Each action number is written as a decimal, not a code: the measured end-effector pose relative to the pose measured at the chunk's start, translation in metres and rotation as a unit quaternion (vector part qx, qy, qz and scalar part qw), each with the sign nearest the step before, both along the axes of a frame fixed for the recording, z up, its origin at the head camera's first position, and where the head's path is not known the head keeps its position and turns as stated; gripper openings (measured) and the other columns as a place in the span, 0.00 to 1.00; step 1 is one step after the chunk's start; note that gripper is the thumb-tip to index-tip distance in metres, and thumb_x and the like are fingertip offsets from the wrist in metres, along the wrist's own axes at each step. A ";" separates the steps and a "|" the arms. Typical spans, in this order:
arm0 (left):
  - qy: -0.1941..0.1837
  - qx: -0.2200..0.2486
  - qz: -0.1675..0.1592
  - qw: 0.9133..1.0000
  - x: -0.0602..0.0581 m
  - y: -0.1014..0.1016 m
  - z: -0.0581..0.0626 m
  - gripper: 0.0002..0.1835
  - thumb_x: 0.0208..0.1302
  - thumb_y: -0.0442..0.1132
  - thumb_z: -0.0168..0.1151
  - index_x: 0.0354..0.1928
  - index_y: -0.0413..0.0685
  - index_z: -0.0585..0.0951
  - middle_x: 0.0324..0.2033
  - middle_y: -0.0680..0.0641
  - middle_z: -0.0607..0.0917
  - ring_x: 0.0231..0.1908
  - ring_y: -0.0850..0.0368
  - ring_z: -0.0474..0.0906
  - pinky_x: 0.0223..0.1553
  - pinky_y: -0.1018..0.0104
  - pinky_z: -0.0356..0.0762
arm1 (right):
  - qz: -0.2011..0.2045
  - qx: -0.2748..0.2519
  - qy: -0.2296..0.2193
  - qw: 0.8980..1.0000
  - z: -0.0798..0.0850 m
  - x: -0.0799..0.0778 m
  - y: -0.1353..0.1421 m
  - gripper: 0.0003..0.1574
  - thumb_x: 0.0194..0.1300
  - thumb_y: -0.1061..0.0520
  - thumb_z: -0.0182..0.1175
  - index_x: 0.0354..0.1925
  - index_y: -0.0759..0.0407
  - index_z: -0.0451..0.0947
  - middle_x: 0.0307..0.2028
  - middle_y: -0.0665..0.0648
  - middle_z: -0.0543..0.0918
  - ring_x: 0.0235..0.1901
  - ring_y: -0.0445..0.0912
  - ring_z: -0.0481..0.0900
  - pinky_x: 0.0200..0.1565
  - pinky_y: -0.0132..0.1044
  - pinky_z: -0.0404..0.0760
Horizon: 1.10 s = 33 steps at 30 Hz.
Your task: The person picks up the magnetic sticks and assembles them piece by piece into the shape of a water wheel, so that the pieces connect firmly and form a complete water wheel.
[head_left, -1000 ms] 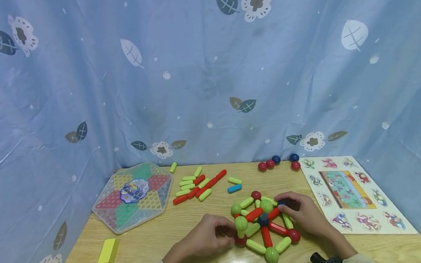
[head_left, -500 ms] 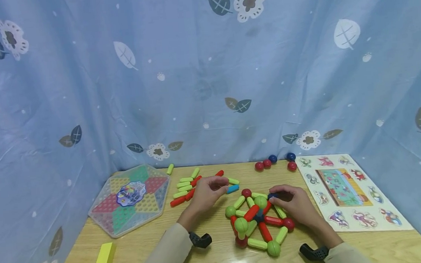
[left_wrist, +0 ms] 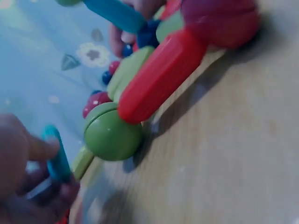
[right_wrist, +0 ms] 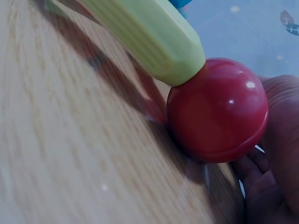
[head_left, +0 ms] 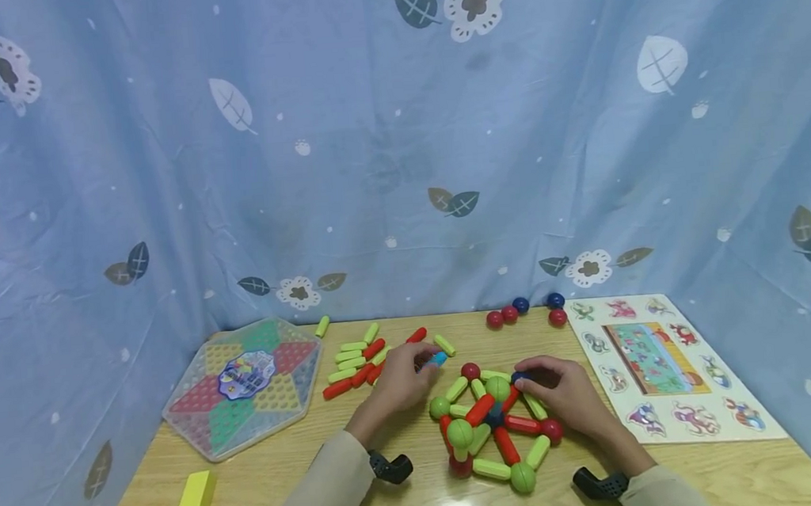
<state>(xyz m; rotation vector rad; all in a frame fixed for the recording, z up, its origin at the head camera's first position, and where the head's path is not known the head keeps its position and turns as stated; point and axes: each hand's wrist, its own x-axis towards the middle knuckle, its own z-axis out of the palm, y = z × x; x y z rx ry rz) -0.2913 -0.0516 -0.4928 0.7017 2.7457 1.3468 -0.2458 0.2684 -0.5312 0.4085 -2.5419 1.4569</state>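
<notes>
A construction of red and yellow-green rods (head_left: 492,469) joined by coloured balls stands on the wooden table. My left hand (head_left: 403,379) is behind and left of it, pinching a blue rod (head_left: 440,358) between thumb and fingers; the left wrist view shows this blue rod (left_wrist: 57,154) apart from the construction. At the construction's far right corner, my right hand (head_left: 565,393) holds a dark blue ball (head_left: 519,377) between thumb and fingers. The right wrist view has a red ball (right_wrist: 217,112) with a yellow-green rod (right_wrist: 154,39) close by, while the fingers are mostly hidden.
Loose red and yellow-green rods (head_left: 352,365) lie beyond my left hand. Several loose balls (head_left: 510,314) sit at the back edge. A hexagonal game board (head_left: 245,393) is on the left, a yellow block (head_left: 195,498) in front of it, and a picture puzzle board (head_left: 676,414) on the right.
My left hand has left the construction's near left side, reached back to the loose rods and picked up the blue rod. My right hand stays at the dark blue ball.
</notes>
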 end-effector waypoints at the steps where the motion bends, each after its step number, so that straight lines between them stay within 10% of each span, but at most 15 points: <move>1: -0.016 0.032 -0.006 0.999 0.006 -0.005 0.000 0.12 0.79 0.33 0.64 0.58 0.45 0.88 0.48 0.47 0.90 0.48 0.55 0.87 0.52 0.61 0.86 | 0.000 0.000 -0.001 1.000 0.000 0.000 0.000 0.13 0.71 0.56 0.76 0.52 0.56 0.91 0.46 0.51 0.94 0.46 0.35 0.88 0.51 0.29 0.86; 7: -0.100 0.181 -0.065 0.976 0.038 -0.023 -0.001 0.11 0.78 0.31 0.67 0.58 0.42 0.83 0.50 0.43 0.88 0.49 0.54 0.88 0.53 0.68 0.86 | 0.037 -0.029 -0.004 0.999 0.000 0.001 0.005 0.14 0.74 0.59 0.72 0.56 0.58 0.89 0.49 0.57 0.93 0.46 0.34 0.88 0.50 0.29 0.86; 16: -0.095 0.181 -0.046 0.978 0.053 -0.012 -0.011 0.09 0.78 0.33 0.67 0.55 0.49 0.83 0.51 0.47 0.87 0.53 0.53 0.86 0.58 0.70 0.83 | 0.101 -0.068 -0.002 0.993 -0.004 0.000 0.007 0.18 0.73 0.65 0.71 0.59 0.63 0.87 0.57 0.66 0.89 0.51 0.38 0.89 0.52 0.29 0.87; 27: -0.058 0.141 -0.069 0.986 0.065 -0.016 -0.015 0.14 0.73 0.30 0.71 0.57 0.48 0.86 0.50 0.49 0.90 0.52 0.59 0.87 0.59 0.67 0.85 | 0.054 -0.047 0.000 0.997 0.003 -0.006 0.003 0.17 0.73 0.64 0.71 0.58 0.63 0.88 0.53 0.63 0.92 0.49 0.37 0.89 0.51 0.27 0.86; 33: -0.065 0.144 -0.081 0.984 0.073 -0.016 -0.022 0.14 0.71 0.31 0.73 0.57 0.47 0.88 0.50 0.48 0.91 0.51 0.59 0.88 0.58 0.67 0.86 | -0.047 -0.051 0.050 0.996 0.020 -0.027 0.036 0.16 0.77 0.61 0.68 0.58 0.68 0.87 0.52 0.69 0.90 0.45 0.27 0.85 0.48 0.20 0.83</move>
